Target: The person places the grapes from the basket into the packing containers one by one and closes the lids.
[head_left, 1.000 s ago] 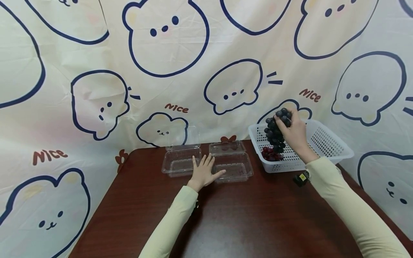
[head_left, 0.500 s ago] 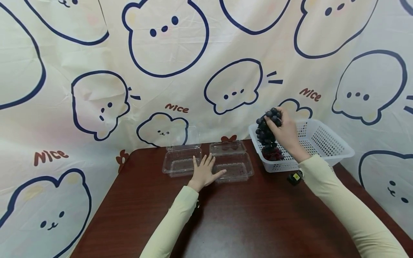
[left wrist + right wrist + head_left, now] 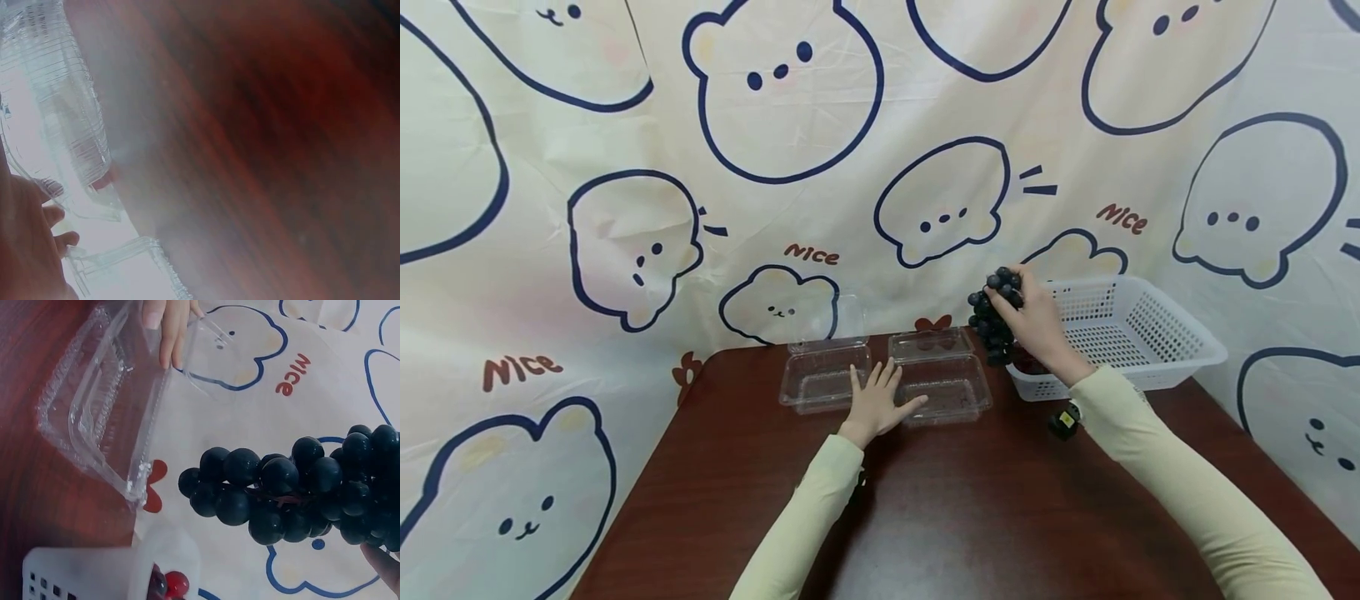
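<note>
A bunch of dark grapes hangs from my right hand, which grips it near the top over the left edge of the white basket. The right wrist view shows the grapes close up, with only a fingertip at the edge. My left hand has its fingers spread, over the neighbouring sides of two clear plastic boxes. Both the left box and the right box have their lids up or folded back. Whether the left fingers press on the boxes is hard to tell.
Red grapes lie in the basket, mostly hidden behind my right hand in the head view. The brown table meets a printed cloth behind the boxes. A small black device hangs under the right wrist.
My right hand has carried the dark grapes leftward, from above the basket to its left rim, and slightly lower. The left hand and both boxes have stayed put.
</note>
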The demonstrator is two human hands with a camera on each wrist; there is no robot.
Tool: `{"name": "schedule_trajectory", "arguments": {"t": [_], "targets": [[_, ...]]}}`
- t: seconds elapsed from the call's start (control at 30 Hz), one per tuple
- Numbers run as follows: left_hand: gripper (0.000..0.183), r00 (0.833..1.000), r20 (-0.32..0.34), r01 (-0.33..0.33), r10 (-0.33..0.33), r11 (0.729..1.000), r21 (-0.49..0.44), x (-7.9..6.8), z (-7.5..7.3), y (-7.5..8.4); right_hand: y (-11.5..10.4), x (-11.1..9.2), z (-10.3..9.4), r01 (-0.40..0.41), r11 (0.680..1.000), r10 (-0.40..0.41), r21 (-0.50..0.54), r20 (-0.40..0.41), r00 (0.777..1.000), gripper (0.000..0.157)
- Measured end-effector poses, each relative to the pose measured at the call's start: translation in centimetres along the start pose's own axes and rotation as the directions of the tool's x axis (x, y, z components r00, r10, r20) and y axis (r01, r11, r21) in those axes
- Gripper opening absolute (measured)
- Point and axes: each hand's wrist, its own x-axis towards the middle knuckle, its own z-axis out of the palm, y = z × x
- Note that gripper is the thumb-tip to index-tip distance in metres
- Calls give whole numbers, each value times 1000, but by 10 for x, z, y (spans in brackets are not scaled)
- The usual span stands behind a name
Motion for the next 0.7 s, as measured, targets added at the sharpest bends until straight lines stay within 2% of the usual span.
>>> {"name": "schedule_trajectory", "arguments": {"t": [0.23,0.47,0.7], "targets": [[91,1000,-3,5,-5,1000,-4,1,1,-1,-6,-3,12,21,1000,-21,11,49,999,38],[90,1000,4,3,-3,1000,-17,0,1,-1,-3,-10,24,-10,1000,9,11,122,992,40],[90,1000,15,6,-6,1000,-10,1,2,0,3,-16,35,54,998,-52,-20,118,992,40]]}}
